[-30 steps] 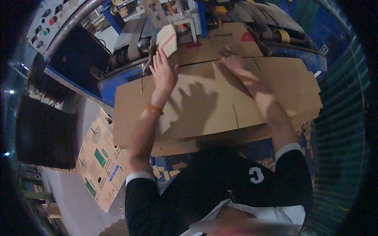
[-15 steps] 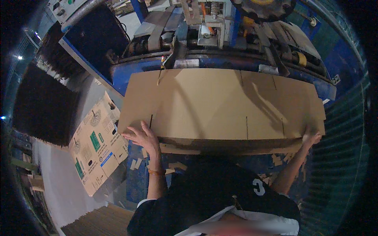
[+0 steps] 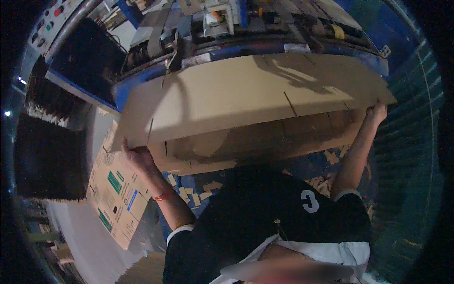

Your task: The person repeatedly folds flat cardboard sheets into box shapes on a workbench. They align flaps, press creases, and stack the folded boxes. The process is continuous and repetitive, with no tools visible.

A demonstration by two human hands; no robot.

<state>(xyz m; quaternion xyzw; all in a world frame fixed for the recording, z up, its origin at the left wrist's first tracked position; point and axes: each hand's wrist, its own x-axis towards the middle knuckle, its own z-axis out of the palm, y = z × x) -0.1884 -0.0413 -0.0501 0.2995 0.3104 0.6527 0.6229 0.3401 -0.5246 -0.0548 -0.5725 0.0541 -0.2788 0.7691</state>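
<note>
A long brown cardboard sheet (image 3: 222, 94), slotted along its edges, spans the space before me and is tilted, its near edge raised. My left hand (image 3: 137, 158) grips its near left corner, thumb on top and fingers hidden underneath. At the near right corner my right hand (image 3: 377, 113) is closed on the same sheet. Below the lifted edge more brown cardboard (image 3: 246, 142) shows; whether it is another sheet or a stack, I cannot tell. The far edge of the sheet lies against the blue machine (image 3: 135, 87).
Rollers and belts (image 3: 165, 42) of the machine run along the far side. A printed cardboard sheet (image 3: 118, 189) lies at the left, near dark stacked sheets (image 3: 49, 156). Cardboard scraps (image 3: 189, 194) litter the blue surface below. A control panel (image 3: 47, 26) stands far left.
The sheet's near edge has come up off the cardboard beneath, with both hands raising it. The right end sits higher now, and the whole view has shifted.
</note>
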